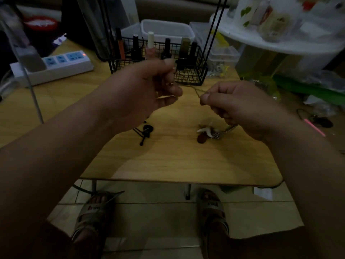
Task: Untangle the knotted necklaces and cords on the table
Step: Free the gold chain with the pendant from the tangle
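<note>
filling the middle of the frame is a light wooden table (177, 165) with rounded corners, standing on a pale tiled floor (149, 199) in a dim room. at the upper left of the table lies a white power strip (61, 66) with blue sockets. at the upper centre stands a black wire basket (188, 75) holding small upright bottles, with a white plastic tub (168, 30) behind it. a white round shelf (280, 43) crowded with jars fills the upper right. two feet in sandals (93, 212) show under the table's near edge at the bottom.

both hands are raised above the table at the centre of the frame. the left hand (141, 94) has its fingers curled, thumb and forefinger pinching one end of a thin chain (195, 90). the right hand (240, 107), fingers also curled, pinches the other end between thumb and forefinger. the chain runs short and slanting between the two pinches, off the table.

below the left hand a black cord (146, 131) with a dark pendant lies on the wood. below the right hand sits a heap of necklaces (205, 133), white, brown and silver; whether its silver chain reaches the right hand is unclear
</note>
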`<action>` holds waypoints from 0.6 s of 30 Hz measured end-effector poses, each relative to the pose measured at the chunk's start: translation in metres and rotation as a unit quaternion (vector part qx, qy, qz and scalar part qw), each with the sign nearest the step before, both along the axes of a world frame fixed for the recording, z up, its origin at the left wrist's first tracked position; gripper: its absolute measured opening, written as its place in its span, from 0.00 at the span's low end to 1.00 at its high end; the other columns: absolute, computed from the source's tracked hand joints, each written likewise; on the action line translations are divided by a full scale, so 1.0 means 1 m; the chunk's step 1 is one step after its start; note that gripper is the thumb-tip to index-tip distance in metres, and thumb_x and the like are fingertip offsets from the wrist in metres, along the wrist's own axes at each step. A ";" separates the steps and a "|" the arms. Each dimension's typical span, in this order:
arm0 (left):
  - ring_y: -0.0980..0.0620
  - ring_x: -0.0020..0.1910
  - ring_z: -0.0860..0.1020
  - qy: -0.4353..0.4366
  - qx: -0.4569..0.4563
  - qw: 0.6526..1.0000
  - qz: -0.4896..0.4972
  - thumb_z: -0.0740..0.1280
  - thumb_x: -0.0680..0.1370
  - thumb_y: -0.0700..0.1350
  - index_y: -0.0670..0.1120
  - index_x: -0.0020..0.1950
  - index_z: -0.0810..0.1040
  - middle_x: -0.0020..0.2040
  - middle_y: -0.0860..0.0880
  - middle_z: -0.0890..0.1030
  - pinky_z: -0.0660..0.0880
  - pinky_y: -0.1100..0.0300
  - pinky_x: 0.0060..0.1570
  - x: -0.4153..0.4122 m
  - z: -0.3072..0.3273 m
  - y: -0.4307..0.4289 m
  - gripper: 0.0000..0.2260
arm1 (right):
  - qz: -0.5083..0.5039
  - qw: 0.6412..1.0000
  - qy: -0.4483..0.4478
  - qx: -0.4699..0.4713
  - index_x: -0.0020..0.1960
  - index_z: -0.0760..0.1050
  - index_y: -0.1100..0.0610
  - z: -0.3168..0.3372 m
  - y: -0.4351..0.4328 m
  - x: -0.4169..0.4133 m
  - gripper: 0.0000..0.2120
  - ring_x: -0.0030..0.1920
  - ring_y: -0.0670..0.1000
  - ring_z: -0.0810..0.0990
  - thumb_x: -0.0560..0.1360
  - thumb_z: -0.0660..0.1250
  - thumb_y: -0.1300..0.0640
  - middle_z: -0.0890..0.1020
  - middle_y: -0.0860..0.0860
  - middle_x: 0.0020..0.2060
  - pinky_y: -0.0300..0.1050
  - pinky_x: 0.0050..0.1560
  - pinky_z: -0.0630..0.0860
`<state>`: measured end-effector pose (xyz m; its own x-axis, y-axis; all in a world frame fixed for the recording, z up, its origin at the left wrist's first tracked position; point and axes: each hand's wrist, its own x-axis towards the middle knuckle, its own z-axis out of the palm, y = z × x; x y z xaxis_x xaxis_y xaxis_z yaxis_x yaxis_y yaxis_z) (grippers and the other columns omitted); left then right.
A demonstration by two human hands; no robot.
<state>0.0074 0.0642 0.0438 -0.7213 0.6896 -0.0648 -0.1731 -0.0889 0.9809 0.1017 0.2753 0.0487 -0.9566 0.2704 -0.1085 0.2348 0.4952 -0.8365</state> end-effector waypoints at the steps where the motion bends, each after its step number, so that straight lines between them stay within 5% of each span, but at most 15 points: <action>1: 0.52 0.45 0.80 -0.034 0.027 0.999 -0.004 0.64 0.83 0.49 0.49 0.43 0.77 0.35 0.52 0.75 0.77 0.55 0.53 0.000 0.000 0.000 0.10 | 0.008 1.000 -0.012 -0.008 0.48 0.85 0.56 0.000 0.000 0.001 0.08 0.29 0.45 0.69 0.79 0.71 0.52 0.75 0.48 0.30 0.42 0.30 0.64; 6: 0.57 0.40 0.77 -0.078 0.089 0.993 -0.009 0.65 0.84 0.49 0.49 0.49 0.81 0.38 0.54 0.75 0.76 0.60 0.47 -0.001 0.001 0.003 0.08 | 0.066 0.990 -0.070 -0.106 0.50 0.85 0.58 0.005 -0.002 0.005 0.11 0.32 0.48 0.73 0.82 0.66 0.53 0.77 0.50 0.33 0.42 0.34 0.69; 12: 0.55 0.49 0.79 -0.064 0.132 0.986 0.075 0.66 0.83 0.46 0.48 0.56 0.80 0.52 0.51 0.81 0.77 0.60 0.49 -0.016 -0.002 0.009 0.05 | 0.055 0.973 -0.089 -0.204 0.53 0.83 0.62 0.008 0.007 0.005 0.20 0.35 0.51 0.78 0.86 0.58 0.49 0.80 0.55 0.37 0.45 0.38 0.76; 18: 0.55 0.40 0.80 0.015 0.015 0.992 0.122 0.65 0.85 0.43 0.45 0.62 0.82 0.41 0.51 0.81 0.78 0.60 0.42 -0.015 -0.006 0.021 0.09 | 0.073 0.959 -0.093 -0.257 0.60 0.81 0.64 0.008 0.016 0.009 0.17 0.37 0.52 0.81 0.82 0.54 0.65 0.84 0.59 0.42 0.46 0.39 0.76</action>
<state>-0.0080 0.0857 0.0377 -0.8682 0.4956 -0.0233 -0.1141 -0.1538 0.9815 0.1104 0.2917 0.0563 -0.9315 0.0003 -0.3637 0.3629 0.0680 -0.9294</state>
